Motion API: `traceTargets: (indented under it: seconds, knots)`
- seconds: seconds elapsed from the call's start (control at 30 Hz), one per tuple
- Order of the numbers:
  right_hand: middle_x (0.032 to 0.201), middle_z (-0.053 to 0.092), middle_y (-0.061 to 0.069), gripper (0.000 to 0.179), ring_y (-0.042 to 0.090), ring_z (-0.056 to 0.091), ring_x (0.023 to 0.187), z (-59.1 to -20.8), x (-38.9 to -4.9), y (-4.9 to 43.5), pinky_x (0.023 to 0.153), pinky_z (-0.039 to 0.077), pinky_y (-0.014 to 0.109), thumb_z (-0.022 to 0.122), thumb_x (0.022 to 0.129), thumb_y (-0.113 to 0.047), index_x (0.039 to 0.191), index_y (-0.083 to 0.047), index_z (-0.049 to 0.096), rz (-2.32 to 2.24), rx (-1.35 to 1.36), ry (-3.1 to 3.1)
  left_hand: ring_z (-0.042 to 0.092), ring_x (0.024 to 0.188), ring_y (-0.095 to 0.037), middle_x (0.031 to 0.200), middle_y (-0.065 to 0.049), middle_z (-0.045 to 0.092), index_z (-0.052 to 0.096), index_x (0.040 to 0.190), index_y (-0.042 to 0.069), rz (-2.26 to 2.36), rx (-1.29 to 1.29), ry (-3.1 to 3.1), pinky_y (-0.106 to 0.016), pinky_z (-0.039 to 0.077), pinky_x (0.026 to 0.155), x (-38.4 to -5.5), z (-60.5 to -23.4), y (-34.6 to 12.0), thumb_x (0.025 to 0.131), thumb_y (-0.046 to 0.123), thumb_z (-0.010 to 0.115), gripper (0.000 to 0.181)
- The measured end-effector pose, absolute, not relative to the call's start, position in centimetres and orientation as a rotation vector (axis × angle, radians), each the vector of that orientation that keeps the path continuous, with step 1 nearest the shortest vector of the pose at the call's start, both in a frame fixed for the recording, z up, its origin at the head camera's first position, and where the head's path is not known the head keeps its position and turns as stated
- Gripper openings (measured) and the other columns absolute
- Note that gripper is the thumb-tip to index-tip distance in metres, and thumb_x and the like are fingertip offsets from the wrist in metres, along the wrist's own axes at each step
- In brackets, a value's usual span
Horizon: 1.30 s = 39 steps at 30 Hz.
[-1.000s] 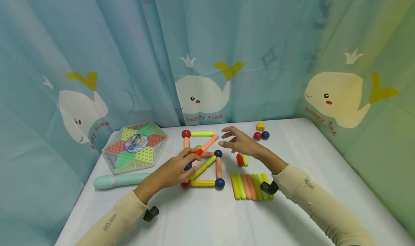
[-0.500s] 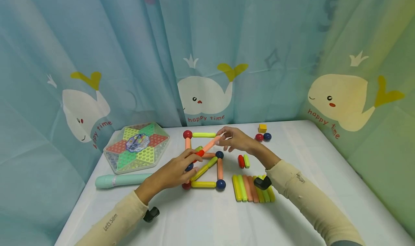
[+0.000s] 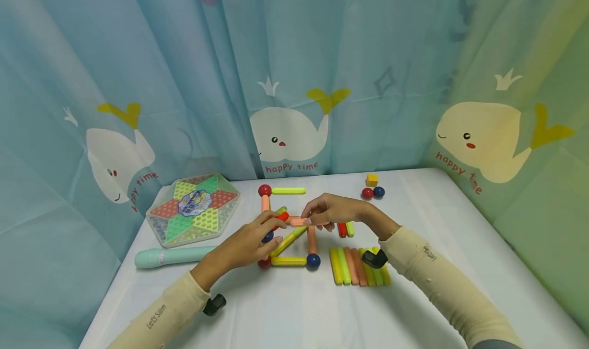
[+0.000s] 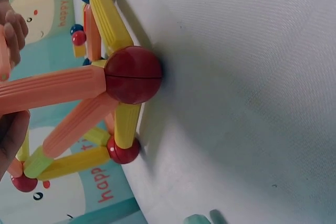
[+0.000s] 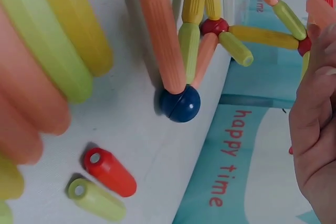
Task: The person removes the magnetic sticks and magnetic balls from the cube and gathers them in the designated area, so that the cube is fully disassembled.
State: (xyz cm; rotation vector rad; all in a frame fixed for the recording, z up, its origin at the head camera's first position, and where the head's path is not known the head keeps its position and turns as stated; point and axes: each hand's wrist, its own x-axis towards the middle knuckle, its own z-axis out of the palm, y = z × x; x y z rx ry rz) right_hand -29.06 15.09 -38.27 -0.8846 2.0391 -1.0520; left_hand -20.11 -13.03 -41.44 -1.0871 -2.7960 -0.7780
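In the head view my right hand (image 3: 338,210) pinches an orange magnetic rod (image 3: 300,222), held almost level over the structure. Close by on the left, my left hand (image 3: 246,241) pinches a short red magnetic rod (image 3: 282,217), above a blue ball (image 3: 268,236). The orange rod's free end is right beside the red rod. Below both hands stands a structure of rods and balls, with a red ball (image 4: 134,74) joining orange and yellow rods in the left wrist view and a blue ball (image 5: 181,103) at another corner in the right wrist view. My left palm hides part of the structure.
A row of several rods (image 3: 360,267) lies at front right, with short red (image 5: 110,171) and green (image 5: 97,200) rods behind it. Farther back are a red ball (image 3: 367,193), a blue ball (image 3: 379,192) and a yellow cube (image 3: 372,180). A checkers board (image 3: 193,209) and teal microphone (image 3: 172,256) lie left.
My right hand has come in, gripped the orange rod that slanted up from the red rod, and brought it down to nearly level. My left hand has stayed in place.
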Motion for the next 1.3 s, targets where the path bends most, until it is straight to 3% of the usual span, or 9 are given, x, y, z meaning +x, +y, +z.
traceTargets:
  seconds: [0.2, 0.33, 0.57, 0.73, 0.83, 0.97, 1.1, 1.3]
  knots:
    - [0.084, 0.065, 0.015, 0.029, 0.023, 0.057, 0.063, -38.5, -27.9, 17.4, 0.061, 0.054, 0.033, 0.054, 0.103, -0.023, 0.13, -0.012, 0.06, -1.111, -0.808, 2.09, 0.06, 0.092, -0.012, 0.136, 0.0, 0.049, 0.057, 0.129, 0.02, -0.762, -1.09, -2.784, -0.029, 0.057, 0.084, -20.1, -41.4, -13.1, 0.102, 0.03, 0.058, 0.028]
    - [0.097, 0.067, 0.023, 0.039, 0.035, 0.061, 0.076, -38.9, -27.0, 20.2, 0.073, 0.056, 0.043, 0.051, 0.105, -0.024, 0.142, -0.015, 0.05, -1.179, -0.718, 2.135, 0.061, 0.097, -0.013, 0.136, 0.0, 0.049, 0.058, 0.128, 0.02, -0.726, -1.107, -2.791, -0.03, 0.057, 0.086, -20.1, -41.3, -13.2, 0.103, 0.031, 0.058, 0.028]
    - [0.106, 0.07, 0.013, 0.055, 0.025, 0.063, 0.087, -40.0, -24.9, 26.0, 0.083, 0.054, 0.041, 0.055, 0.103, -0.023, 0.153, -0.015, 0.034, -1.351, -0.578, 2.097, 0.062, 0.092, -0.012, 0.139, 0.001, 0.048, 0.056, 0.132, 0.023, -0.661, -1.134, -2.865, -0.032, 0.056, 0.085, -20.0, -40.3, -13.4, 0.102, 0.039, 0.058, 0.034]
    - [0.13, 0.059, 0.027, 0.067, 0.025, 0.066, 0.094, -41.0, -23.3, 29.4, 0.079, 0.057, 0.042, 0.057, 0.102, -0.015, 0.159, -0.019, 0.022, -1.408, -0.561, 2.069, 0.061, 0.095, -0.013, 0.142, 0.002, 0.047, 0.055, 0.135, 0.026, -0.621, -1.15, -2.917, -0.034, 0.055, 0.089, -20.0, -39.5, -13.6, 0.102, 0.043, 0.056, 0.037]
    - [0.135, 0.049, 0.033, 0.069, 0.026, 0.066, 0.097, -41.5, -22.4, 30.9, 0.079, 0.057, 0.044, 0.06, 0.1, -0.016, 0.159, -0.021, 0.024, -1.387, -0.514, 2.107, 0.061, 0.098, -0.013, 0.143, 0.003, 0.047, 0.055, 0.136, 0.027, -0.618, -1.16, -2.955, -0.036, 0.055, 0.091, -20.1, -39.1, -13.7, 0.101, 0.044, 0.057, 0.039]
    - [0.125, 0.049, 0.025, 0.066, 0.023, 0.065, 0.091, -42.2, -21.5, 32.1, 0.076, 0.058, 0.043, 0.064, 0.098, -0.017, 0.155, -0.014, 0.031, -1.313, -0.466, 2.164, 0.061, 0.103, -0.016, 0.145, 0.002, 0.046, 0.055, 0.138, 0.028, -0.578, -1.183, -3.0, -0.041, 0.054, 0.093, -20.3, -38.6, -13.9, 0.1, 0.043, 0.059, 0.041]
    - [0.104, 0.056, 0.016, 0.069, 0.02, 0.066, 0.076, -42.7, -21.0, 33.0, 0.066, 0.057, 0.036, 0.067, 0.096, -0.016, 0.153, -0.003, 0.031, -1.227, -0.476, 2.196, 0.061, 0.111, -0.02, 0.149, -0.001, 0.044, 0.055, 0.14, 0.027, -0.535, -1.198, -3.043, -0.046, 0.053, 0.097, -20.4, -38.1, -14.1, 0.1, 0.044, 0.058, 0.044]
    - [0.092, 0.059, 0.013, 0.076, 0.02, 0.065, 0.073, -43.9, -20.8, 34.0, 0.058, 0.05, 0.029, 0.074, 0.09, -0.015, 0.151, 0.001, 0.031, -1.127, -0.506, 2.224, 0.061, 0.105, -0.018, 0.148, -0.002, 0.044, 0.054, 0.142, 0.027, -0.531, -1.208, -3.068, -0.043, 0.053, 0.097, -20.4, -37.7, -14.3, 0.099, 0.038, 0.059, 0.045]
